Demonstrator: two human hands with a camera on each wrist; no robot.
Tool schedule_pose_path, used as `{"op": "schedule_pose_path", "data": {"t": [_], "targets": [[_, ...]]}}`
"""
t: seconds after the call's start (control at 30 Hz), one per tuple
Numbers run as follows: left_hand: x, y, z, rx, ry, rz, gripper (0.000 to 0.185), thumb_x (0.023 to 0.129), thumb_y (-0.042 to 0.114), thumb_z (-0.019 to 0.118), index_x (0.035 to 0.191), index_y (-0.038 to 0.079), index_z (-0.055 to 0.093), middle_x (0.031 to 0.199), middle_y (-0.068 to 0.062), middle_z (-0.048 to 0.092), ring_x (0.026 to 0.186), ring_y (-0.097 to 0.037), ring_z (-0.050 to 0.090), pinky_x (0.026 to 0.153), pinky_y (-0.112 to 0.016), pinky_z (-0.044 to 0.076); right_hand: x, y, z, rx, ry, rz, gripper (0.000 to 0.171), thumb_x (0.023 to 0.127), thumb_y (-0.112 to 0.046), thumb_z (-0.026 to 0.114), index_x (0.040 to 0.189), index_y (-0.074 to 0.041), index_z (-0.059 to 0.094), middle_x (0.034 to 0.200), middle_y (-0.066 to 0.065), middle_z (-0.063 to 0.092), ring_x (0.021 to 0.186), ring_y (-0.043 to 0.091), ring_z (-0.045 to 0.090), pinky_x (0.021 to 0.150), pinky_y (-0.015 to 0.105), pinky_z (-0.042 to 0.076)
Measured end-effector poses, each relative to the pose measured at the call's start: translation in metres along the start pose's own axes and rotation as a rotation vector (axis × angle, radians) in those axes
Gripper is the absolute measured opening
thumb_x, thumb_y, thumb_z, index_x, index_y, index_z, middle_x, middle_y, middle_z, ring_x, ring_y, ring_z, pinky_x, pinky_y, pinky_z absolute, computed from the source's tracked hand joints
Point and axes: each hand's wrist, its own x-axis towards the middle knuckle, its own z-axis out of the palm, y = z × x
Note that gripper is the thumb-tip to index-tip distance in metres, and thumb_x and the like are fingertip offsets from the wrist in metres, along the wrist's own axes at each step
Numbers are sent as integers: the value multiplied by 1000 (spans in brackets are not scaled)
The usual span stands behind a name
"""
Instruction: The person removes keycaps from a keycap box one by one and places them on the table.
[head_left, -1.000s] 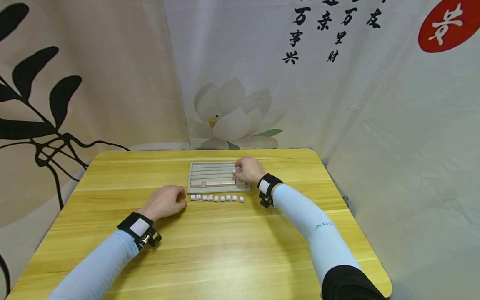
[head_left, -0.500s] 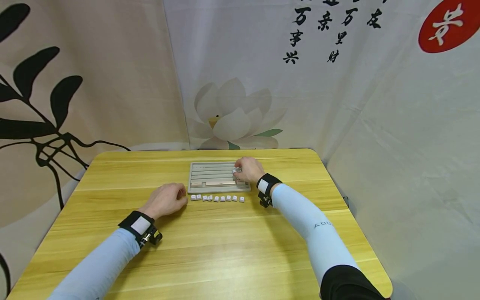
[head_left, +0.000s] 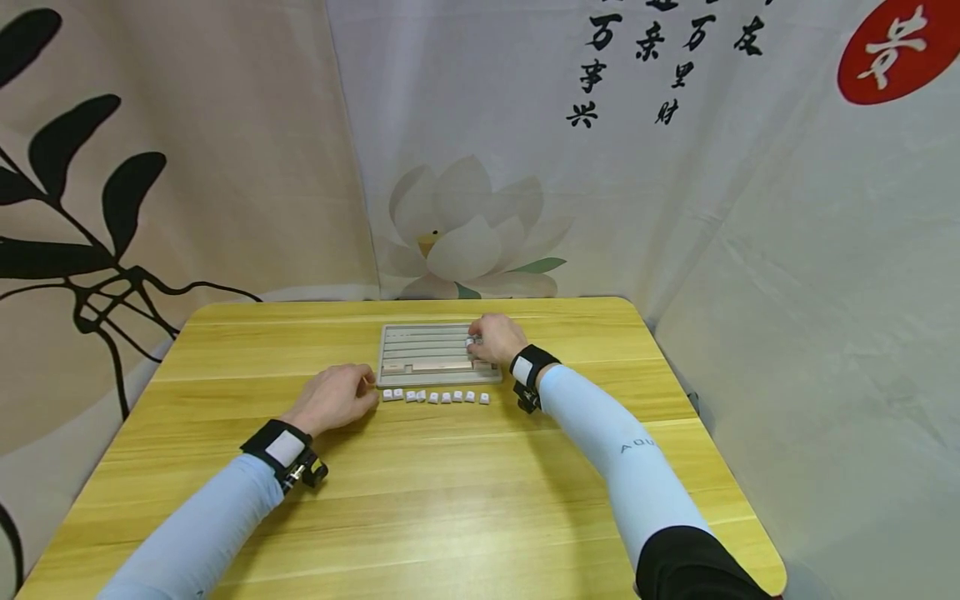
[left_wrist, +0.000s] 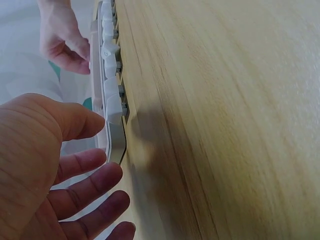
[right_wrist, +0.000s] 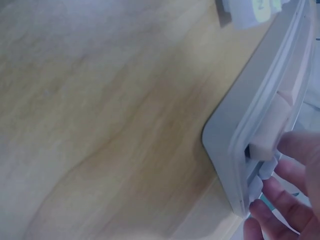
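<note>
A low grey-beige keyboard (head_left: 429, 352) lies near the back of the wooden table. At its right end, my right hand (head_left: 500, 338) pinches a small white keycap (head_left: 470, 342) close over the key rows; in the right wrist view the fingertips (right_wrist: 270, 187) curl in beside white keys. Along the keyboard's front edge runs a row of loose white keycaps (head_left: 446, 398), some showing stems in the left wrist view. My left hand (head_left: 335, 397) hovers by the row's left end, fingers loosely bent and holding nothing, its thumb close to the end keycap (left_wrist: 115, 107).
Bare wood of the table (head_left: 450, 500) stretches in front of the keyboard. Behind the table hangs a printed cloth (head_left: 465, 100) with a lotus and black characters. Both wrists carry black camera straps (head_left: 279, 454).
My left hand has drifted slightly forward and right, toward the end of the keycap row. My right hand stays at the same spot, while its forearm has shifted a little left.
</note>
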Motion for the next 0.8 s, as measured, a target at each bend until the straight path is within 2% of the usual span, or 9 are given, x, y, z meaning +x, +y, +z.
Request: {"op": "schedule_pose_path", "data": {"t": [0.2, 0.43, 0.8], "targets": [[0, 0, 1, -3, 12, 6, 32, 101, 32, 76, 120, 6, 79, 102, -7, 81, 91, -22, 74, 82, -47, 61, 4, 3, 1, -11, -17, -15, 31, 105, -35, 80, 132, -19, 84, 133, 6, 81, 122, 26, 76, 99, 43, 64], [0, -2, 3, 0, 17, 13, 32, 100, 32, 76, 119, 6, 79, 100, -7, 80, 90, -21, 74, 81, -46, 61, 6, 4, 2, -5, -14, -27, 25, 106, -36, 78, 126, -22, 86, 131, 4, 83, 118, 24, 76, 90, 40, 65], [-1, -3, 4, -1, 9, 13, 33, 101, 32, 76, 120, 6, 78, 96, -4, 77, 82, -17, 68, 73, -39, 56, 4, 2, 5, 8, 18, -30, 21, 105, -33, 81, 121, -22, 88, 125, 4, 84, 113, 23, 77, 89, 42, 65]]}}
